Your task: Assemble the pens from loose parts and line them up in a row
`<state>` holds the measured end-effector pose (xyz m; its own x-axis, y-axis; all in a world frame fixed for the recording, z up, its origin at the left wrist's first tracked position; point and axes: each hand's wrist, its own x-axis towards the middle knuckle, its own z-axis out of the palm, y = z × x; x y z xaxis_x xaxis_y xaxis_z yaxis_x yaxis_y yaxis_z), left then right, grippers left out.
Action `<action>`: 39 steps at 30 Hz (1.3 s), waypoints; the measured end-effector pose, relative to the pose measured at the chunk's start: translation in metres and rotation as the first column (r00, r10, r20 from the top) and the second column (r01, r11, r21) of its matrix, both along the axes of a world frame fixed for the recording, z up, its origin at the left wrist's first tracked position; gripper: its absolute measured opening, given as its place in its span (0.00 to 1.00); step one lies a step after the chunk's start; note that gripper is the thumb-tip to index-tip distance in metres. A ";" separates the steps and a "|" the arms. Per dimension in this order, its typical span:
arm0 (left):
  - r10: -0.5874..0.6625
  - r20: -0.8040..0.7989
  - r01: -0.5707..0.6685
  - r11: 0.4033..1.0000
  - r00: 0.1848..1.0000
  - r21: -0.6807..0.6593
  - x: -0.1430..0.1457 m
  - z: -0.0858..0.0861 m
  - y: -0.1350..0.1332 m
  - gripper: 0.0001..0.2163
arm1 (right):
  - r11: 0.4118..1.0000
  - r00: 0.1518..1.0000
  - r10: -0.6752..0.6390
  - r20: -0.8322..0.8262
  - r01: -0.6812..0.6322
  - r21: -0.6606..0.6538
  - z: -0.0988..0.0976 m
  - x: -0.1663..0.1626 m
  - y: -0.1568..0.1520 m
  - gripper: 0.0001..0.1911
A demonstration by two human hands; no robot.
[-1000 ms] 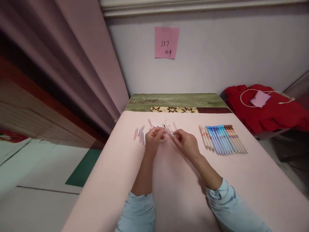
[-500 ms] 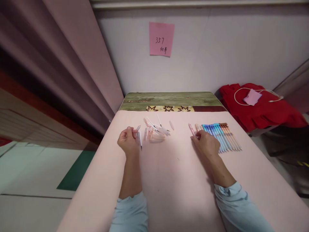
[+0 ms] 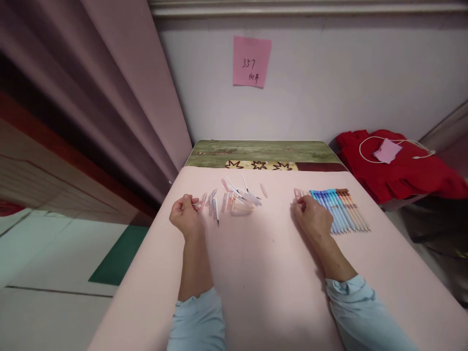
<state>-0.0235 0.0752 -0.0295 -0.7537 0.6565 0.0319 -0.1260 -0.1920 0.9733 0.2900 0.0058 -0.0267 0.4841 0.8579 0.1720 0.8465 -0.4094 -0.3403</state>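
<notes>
My left hand (image 3: 185, 215) rests curled on the pink tablecloth (image 3: 263, 273), just left of some small pen caps (image 3: 209, 201) and a thin refill (image 3: 217, 215). What its closed fingers hold, if anything, is hidden. My right hand (image 3: 311, 218) is closed round a pink pen (image 3: 297, 194) at the left end of a neat row of blue and tan pens (image 3: 341, 207). A loose pile of clear pen barrels and refills (image 3: 239, 197) lies between the two hands, toward the back.
The table's far end shows a green patterned surface (image 3: 263, 151) against the wall. A pink sticky note (image 3: 251, 62) hangs above. A curtain (image 3: 120, 97) falls at the left. A red cloth (image 3: 398, 168) with a white cable lies at the right.
The hands parted from the middle. The left went left toward the caps and the thin refill now lies on the cloth. The right carried a pink pen to the row's left end.
</notes>
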 end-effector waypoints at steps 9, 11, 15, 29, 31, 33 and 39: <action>0.013 -0.001 -0.013 0.999 1.000 -0.038 -0.005 -0.002 0.000 0.09 | 0.960 0.929 0.262 -0.263 -0.221 0.174 -0.005 -0.033 -0.001 0.12; 0.009 -0.008 -0.010 0.999 1.000 -0.048 -0.004 -0.001 -0.001 0.09 | 0.958 0.902 0.265 -0.342 -0.205 0.202 -0.005 -0.039 0.005 0.13; -0.015 -0.034 0.013 0.998 0.999 -0.059 0.002 -0.001 -0.002 0.10 | 0.963 0.849 0.234 -0.473 -0.137 0.231 -0.009 -0.053 0.027 0.14; -0.451 -0.794 -0.156 0.822 0.407 -0.547 0.026 0.001 -0.014 0.06 | 0.901 0.922 0.324 -0.213 -0.232 0.367 -0.029 -0.059 0.055 0.12; -0.485 -0.806 -0.189 0.804 0.340 -0.564 0.029 0.003 -0.016 0.08 | 0.881 0.912 0.378 -0.157 -0.302 0.364 -0.028 -0.061 0.053 0.13; -0.506 -0.809 -0.213 0.791 0.300 -0.574 0.033 0.006 -0.017 0.10 | 0.878 0.907 0.405 -0.115 -0.350 0.327 -0.028 -0.063 0.052 0.15; -0.543 -0.782 -0.129 0.790 0.306 -0.599 0.036 0.005 -0.018 0.10 | 0.900 0.912 0.401 -0.090 -0.374 0.223 -0.032 -0.061 0.053 0.14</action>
